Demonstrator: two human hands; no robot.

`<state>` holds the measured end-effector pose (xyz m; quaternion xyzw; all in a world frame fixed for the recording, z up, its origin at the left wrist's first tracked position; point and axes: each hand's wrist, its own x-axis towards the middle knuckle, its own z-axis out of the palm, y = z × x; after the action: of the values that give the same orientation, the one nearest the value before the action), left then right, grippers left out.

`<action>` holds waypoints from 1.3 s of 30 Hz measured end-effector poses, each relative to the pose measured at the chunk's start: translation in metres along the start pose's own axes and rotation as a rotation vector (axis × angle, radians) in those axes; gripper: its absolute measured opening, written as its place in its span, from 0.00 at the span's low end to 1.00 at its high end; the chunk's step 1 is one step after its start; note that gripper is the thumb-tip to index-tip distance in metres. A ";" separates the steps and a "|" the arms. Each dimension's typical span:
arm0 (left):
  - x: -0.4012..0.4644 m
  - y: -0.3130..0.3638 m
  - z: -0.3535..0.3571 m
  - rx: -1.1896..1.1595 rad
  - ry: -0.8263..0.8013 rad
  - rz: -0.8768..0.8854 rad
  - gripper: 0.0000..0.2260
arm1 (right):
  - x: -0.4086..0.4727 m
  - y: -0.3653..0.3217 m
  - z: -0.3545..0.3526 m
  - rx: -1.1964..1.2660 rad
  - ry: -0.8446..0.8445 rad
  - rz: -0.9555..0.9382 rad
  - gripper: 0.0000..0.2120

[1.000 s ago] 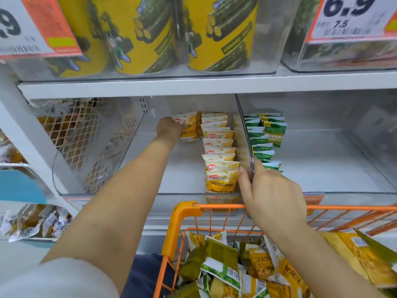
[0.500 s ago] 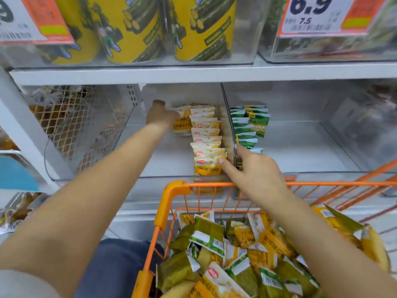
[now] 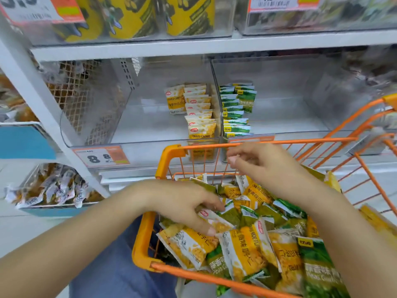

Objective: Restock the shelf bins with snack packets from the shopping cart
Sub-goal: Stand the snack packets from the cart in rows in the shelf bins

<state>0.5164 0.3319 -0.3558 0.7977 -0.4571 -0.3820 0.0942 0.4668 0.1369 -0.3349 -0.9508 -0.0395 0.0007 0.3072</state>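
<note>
The orange shopping cart (image 3: 171, 152) stands in front of the shelf, heaped with yellow and green snack packets. My left hand (image 3: 184, 205) reaches down into the heap, its thumb and fingers closed around a yellow packet (image 3: 217, 222). My right hand (image 3: 264, 166) hovers over the cart's far rim with loosely curled fingers and holds nothing. On the shelf, a clear bin (image 3: 150, 127) holds a row of yellow packets (image 3: 199, 117) along its right wall. The neighbouring clear bin (image 3: 290, 117) holds a row of green packets (image 3: 234, 112) along its left wall.
Yellow canisters (image 3: 133, 16) fill the shelf above. A bin with a mesh pattern (image 3: 86, 100) sits at the left, with a price tag (image 3: 101, 157) on the shelf edge. Below left, a tray of wrapped snacks (image 3: 53, 188) sticks out. My leg (image 3: 120, 265) is beside the cart.
Both hands have come back from the shelf bins to the cart. The left hand left the yellow row and went into the heap; the right hand let go of the divider.
</note>
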 end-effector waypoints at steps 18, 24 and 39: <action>-0.008 0.000 -0.020 -1.056 0.825 -0.009 0.13 | 0.001 -0.001 0.022 0.608 -0.168 0.088 0.14; -0.015 0.001 -0.020 -1.057 0.758 -0.007 0.20 | 0.014 -0.016 0.008 0.757 -0.039 0.034 0.09; 0.028 -0.139 -0.122 -0.776 1.233 -0.519 0.12 | 0.099 0.005 0.039 -0.485 0.341 0.132 0.22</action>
<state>0.7010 0.3638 -0.3554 0.8576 0.0461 -0.0113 0.5120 0.5647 0.1627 -0.3675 -0.9834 0.0753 -0.1484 0.0729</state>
